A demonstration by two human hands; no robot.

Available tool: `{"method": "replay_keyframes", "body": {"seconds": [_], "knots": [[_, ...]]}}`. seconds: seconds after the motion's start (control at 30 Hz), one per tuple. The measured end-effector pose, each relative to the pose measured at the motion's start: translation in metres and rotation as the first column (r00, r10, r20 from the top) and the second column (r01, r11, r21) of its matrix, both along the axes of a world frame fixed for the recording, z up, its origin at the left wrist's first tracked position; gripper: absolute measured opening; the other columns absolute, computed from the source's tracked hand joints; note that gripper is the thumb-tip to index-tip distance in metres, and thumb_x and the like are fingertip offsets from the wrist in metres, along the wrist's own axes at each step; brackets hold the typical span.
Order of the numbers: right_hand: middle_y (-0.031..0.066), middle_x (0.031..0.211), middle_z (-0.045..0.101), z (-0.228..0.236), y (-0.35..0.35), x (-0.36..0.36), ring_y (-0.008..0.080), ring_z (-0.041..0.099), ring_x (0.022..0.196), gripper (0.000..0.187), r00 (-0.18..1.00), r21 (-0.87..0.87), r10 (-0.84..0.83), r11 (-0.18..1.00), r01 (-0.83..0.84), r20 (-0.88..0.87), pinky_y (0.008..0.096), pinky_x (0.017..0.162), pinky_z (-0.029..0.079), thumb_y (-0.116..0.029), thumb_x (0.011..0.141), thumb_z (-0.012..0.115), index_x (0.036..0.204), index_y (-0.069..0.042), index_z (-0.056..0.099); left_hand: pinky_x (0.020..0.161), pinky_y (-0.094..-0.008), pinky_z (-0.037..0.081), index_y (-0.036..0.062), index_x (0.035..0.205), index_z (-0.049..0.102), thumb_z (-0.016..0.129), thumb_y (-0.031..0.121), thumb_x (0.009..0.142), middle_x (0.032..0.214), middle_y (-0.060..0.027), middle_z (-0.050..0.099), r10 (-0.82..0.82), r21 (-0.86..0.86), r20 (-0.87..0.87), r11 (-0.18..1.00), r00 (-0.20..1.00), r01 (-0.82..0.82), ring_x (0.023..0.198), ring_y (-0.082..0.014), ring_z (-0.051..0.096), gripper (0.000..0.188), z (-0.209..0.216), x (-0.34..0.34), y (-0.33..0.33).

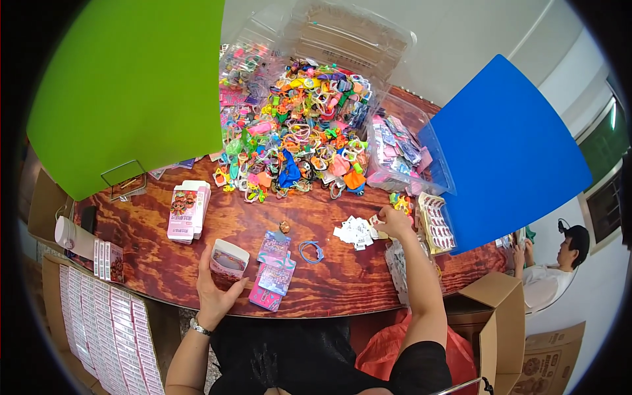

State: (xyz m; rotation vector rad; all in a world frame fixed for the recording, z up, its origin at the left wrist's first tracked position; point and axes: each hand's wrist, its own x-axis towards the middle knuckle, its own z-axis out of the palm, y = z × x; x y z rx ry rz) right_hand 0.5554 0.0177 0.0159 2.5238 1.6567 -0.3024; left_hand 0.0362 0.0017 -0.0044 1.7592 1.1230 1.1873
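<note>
My left hand is wrapped round a small pink-and-white carton, whose open top faces up. Over on the right, my right hand reaches to the edge of a loose pile of small white printed slips. Its fingers are pinched together; what lies between them is too small to make out. Between the hands is a short overlapping row of pink and purple packets. Beside them lie a blue band, shaped like a bracelet, and a small brown figure.
A heap of colourful trinkets fills the table's back. Right of it stand a clear bin of packets and a tray of small items. Flat pink cartons lie left. Green and blue panels flank the table; another person sits right.
</note>
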Motion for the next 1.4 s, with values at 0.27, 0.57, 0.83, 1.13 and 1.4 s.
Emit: {"method": "replay_keyframes", "body": {"seconds": [0.27,0.57,0.83,1.13,1.4], "knots": [[0.009,0.08,0.073,0.018,-0.001,-0.012,0.0155,0.069,0.072,0.031,0.92,0.212,0.119,0.976,-0.04,-0.374,0.0312,0.063,0.053,-0.028,0.084,0.083,0.099,-0.005,0.069,0.102,-0.0416,0.05,0.0,0.153,0.03,0.09,0.011,0.07,0.143,-0.0234,0.051,0.036,0.133,-0.051,0.991,0.998,-0.029,0.124,-0.0333,0.059,0.103,0.005,0.008,0.005],[0.0137,0.096,0.074,0.012,0.006,-0.086,0.031,0.071,0.09,0.03,0.934,0.012,0.282,0.958,-0.286,-0.221,0.0418,0.077,0.054,-0.029,0.085,0.08,0.103,-0.009,0.068,0.103,-0.0392,0.048,0.0019,0.155,0.025,0.089,0.009,0.072,0.143,-0.0189,0.048,-0.004,0.069,-0.091,0.998,0.996,0.01,0.123,-0.0263,0.056,0.105,-0.005,0.006,0.0],[0.013,0.091,0.074,0.007,0.003,-0.073,0.0315,0.071,0.085,0.025,0.884,0.162,0.323,0.945,-0.284,-0.337,0.0442,0.075,0.054,-0.027,0.085,0.077,0.099,-0.008,0.068,0.105,-0.0404,0.047,-0.0009,0.154,0.026,0.091,0.015,0.071,0.143,-0.0212,0.047,0.013,0.109,-0.144,0.994,0.989,0.003,0.127,-0.0287,0.054,0.107,0.001,0.006,-0.002],[0.0122,0.081,0.072,0.008,0.001,-0.059,0.0252,0.07,0.072,0.013,0.878,0.339,0.398,0.891,-0.301,-0.266,0.0358,0.068,0.054,-0.015,0.09,0.071,0.099,-0.007,0.072,0.106,-0.0411,0.046,-0.0008,0.154,0.025,0.09,0.016,0.072,0.146,-0.0225,0.046,-0.014,0.075,-0.124,0.997,0.992,0.024,0.13,-0.0301,0.053,0.106,0.006,0.012,-0.001],[0.0122,0.094,0.073,0.01,0.004,-0.068,0.0307,0.071,0.086,0.015,0.883,0.257,0.222,0.959,-0.12,-0.413,0.043,0.075,0.055,-0.022,0.09,0.07,0.101,-0.013,0.076,0.102,-0.0417,0.05,0.0001,0.153,0.03,0.09,0.017,0.072,0.142,-0.0229,0.051,0.034,0.144,-0.147,0.99,0.988,-0.013,0.124,-0.0309,0.059,0.103,0.01,0.014,-0.001]]}}
